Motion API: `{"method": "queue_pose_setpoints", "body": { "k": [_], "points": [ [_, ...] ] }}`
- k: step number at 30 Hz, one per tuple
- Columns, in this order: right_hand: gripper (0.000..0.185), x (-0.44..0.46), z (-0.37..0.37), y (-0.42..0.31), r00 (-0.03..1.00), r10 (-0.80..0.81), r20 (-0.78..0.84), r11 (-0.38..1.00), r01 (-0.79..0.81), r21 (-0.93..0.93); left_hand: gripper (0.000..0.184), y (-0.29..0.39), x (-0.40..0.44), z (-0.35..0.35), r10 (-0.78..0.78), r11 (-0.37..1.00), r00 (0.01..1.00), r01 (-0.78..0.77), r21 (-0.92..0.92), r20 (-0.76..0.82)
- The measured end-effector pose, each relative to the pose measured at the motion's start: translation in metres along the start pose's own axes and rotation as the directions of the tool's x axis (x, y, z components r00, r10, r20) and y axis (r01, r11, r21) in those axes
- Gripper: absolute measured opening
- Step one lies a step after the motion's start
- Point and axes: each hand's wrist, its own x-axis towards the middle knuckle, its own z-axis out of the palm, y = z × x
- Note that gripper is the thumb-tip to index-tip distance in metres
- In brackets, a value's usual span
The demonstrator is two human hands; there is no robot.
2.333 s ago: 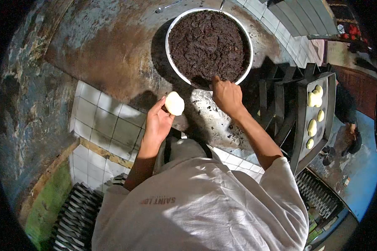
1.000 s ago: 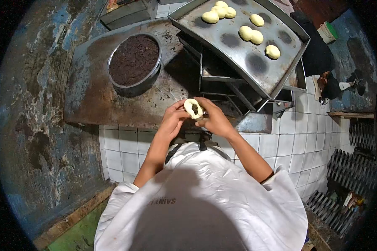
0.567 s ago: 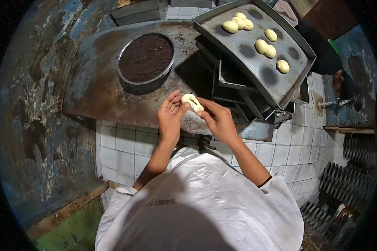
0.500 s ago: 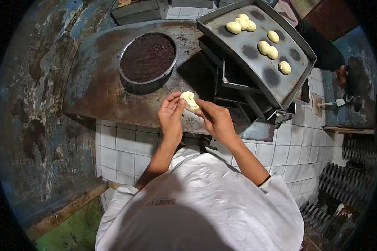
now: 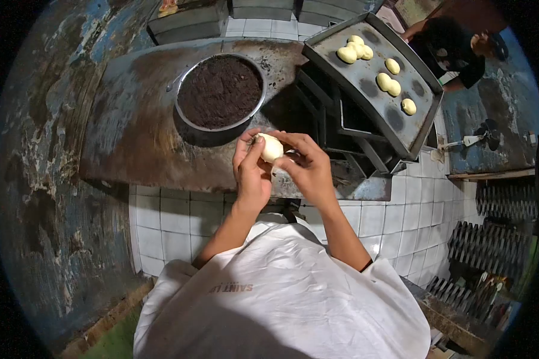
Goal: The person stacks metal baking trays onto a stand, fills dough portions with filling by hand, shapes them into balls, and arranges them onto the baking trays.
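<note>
A small pale-yellow piece of dough [image 5: 270,148] is held between both hands, above the near edge of the worktable. My left hand [image 5: 253,173] cups it from the left, with the thumb across its upper side. From the right, my right hand [image 5: 308,164] grips its edge with thumb and fingers. Just beyond my left hand stands a round metal bowl [image 5: 181,112] full of a dark brown crumbly filling [image 5: 221,90]. Several yellow dough balls [image 5: 356,51] lie on a metal tray [image 5: 413,128] at the upper right.
The tray rests tilted on a stack of other metal trays [image 5: 347,119] on the worktable [image 5: 132,131]. Another person [image 5: 446,51] in dark clothing stands beyond the tray. A worn blue surface [image 5: 54,197] runs along the left. White tiles [image 5: 162,221] cover the floor.
The dough looks rounder and smoother, its folded opening no longer visible; my fingers have closed further around it. My view has shifted slightly, and more of the other person shows.
</note>
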Motion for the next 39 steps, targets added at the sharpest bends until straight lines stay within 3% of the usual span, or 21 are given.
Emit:
{"method": "queue_pose_setpoints", "body": {
  "k": [1, 2, 3, 5, 6, 8, 9, 12, 14, 16, 17, 18, 20, 23, 26, 28, 29, 32, 33, 36, 39],
  "points": [
    [0.025, -0.002, 0.007, 0.0, 0.993, -0.116, -0.001, 0.982, 0.114, -0.15, 0.017, 0.009, 0.0, 0.002, 0.018, 1.0, 0.997, -0.019, 0.011, 0.069],
    [0.025, -0.003, 0.01, 0.005, 0.993, -0.116, -0.014, 0.981, 0.112, -0.155, 0.017, 0.011, 0.002, -0.003, 0.007, 1.0, 0.997, -0.008, 0.012, 0.078],
    [0.029, -0.003, 0.01, 0.008, 0.989, -0.148, 0.009, 0.937, 0.143, -0.32, 0.021, 0.012, 0.004, -0.007, 0.004, 1.0, 0.989, -0.006, 0.013, 0.148],
    [0.03, -0.001, 0.012, 0.009, 0.944, -0.329, 0.024, 0.714, 0.265, -0.648, 0.025, 0.015, 0.007, -0.012, -0.005, 1.0, 0.974, 0.002, 0.013, 0.228],
    [0.03, 0.004, 0.017, 0.005, 0.943, -0.332, 0.015, 0.712, 0.261, -0.652, 0.029, 0.018, 0.007, -0.012, 0.038, 0.998, 0.95, -0.053, 0.042, 0.309],
    [0.019, 0.012, 0.026, 0.001, 0.939, -0.26, -0.225, 0.917, 0.166, -0.364, 0.033, 0.027, 0.005, -0.01, 0.073, 0.992, 0.914, -0.109, 0.066, 0.4],
    [0.013, 0.011, 0.027, 0.008, 0.983, 0.01, -0.181, 0.999, -0.016, -0.03, 0.036, 0.031, 0.003, -0.008, 0.078, 0.995, 0.9, -0.097, 0.024, 0.429],
    [0.014, 0.005, 0.023, 0.018, 0.985, 0.086, -0.149, 0.987, -0.104, -0.122, 0.042, 0.032, 0.007, -0.012, 0.057, 0.998, 0.899, -0.066, 0.006, 0.434],
    [0.018, 0.001, 0.033, 0.018, 0.983, 0.061, -0.174, 0.984, -0.089, -0.156, 0.038, 0.031, 0.006, -0.017, -0.05, 0.998, 0.96, 0.042, 0.037, 0.276],
    [0.021, 0.002, 0.049, 0.012, 0.972, -0.131, -0.198, 0.986, 0.106, -0.131, 0.035, 0.034, 0.011, -0.024, -0.061, 0.997, 0.962, 0.069, -0.024, 0.265],
    [0.024, -0.001, 0.052, 0.004, 0.964, -0.225, -0.14, 0.937, 0.175, -0.301, 0.031, 0.037, 0.011, -0.027, -0.072, 0.997, 0.97, 0.076, -0.007, 0.232],
    [0.024, -0.003, 0.056, 0.002, 0.964, -0.224, -0.142, 0.938, 0.173, -0.302, 0.028, 0.04, 0.01, -0.029, -0.086, 0.996, 0.977, 0.086, 0.01, 0.194],
    [0.022, -0.007, 0.061, 0.0, 0.967, -0.231, -0.111, 0.877, 0.157, -0.454, 0.023, 0.042, 0.009, -0.031, -0.068, 0.997, 0.969, 0.071, -0.006, 0.236],
    [0.022, 0.001, 0.06, 0.006, 0.941, -0.283, -0.187, 0.853, 0.158, -0.498, 0.021, 0.044, 0.009, -0.032, 0.029, 0.999, 0.928, -0.039, 0.02, 0.371],
    [0.023, 0.009, 0.063, -0.003, 0.923, -0.311, -0.227, 0.897, 0.206, -0.392, 0.022, 0.051, 0.011, -0.034, 0.055, 0.997, 0.89, -0.077, 0.03, 0.452],
    [0.019, 0.008, 0.059, 0.002, 0.991, 0.084, -0.103, 0.996, -0.082, 0.022, 0.027, 0.052, 0.009, -0.032, 0.069, 0.991, 0.868, -0.118, 0.068, 0.491],
    [0.021, 0.005, 0.058, 0.003, 0.991, 0.054, -0.122, 0.998, -0.049, 0.041, 0.028, 0.053, 0.006, -0.03, 0.038, 0.996, 0.899, -0.07, 0.059, 0.437],
    [0.025, 0.003, 0.061, 0.001, 0.976, 0.006, -0.218, 0.989, -0.037, -0.14, 0.029, 0.047, 0.006, -0.039, -0.082, 0.996, 0.957, 0.072, 0.046, 0.277],
    [0.031, 0.002, 0.062, 0.001, 0.982, -0.043, -0.186, 0.978, 0.003, -0.207, 0.029, 0.046, 0.006, -0.042, -0.173, 0.985, 0.97, 0.169, 0.034, 0.174],
    [0.033, -0.009, 0.063, -0.011, 0.986, -0.162, -0.031, 0.9, 0.135, -0.415, 0.029, 0.049, 0.01, -0.051, -0.201, 0.976, 0.978, 0.195, 0.097, 0.061],
    [0.032, -0.01, 0.049, 0.005, 0.955, -0.297, 0.01, 0.791, 0.252, -0.558, 0.028, 0.04, 0.004, -0.041, -0.111, 0.991, 0.978, 0.097, 0.088, 0.176]
  ]
}}
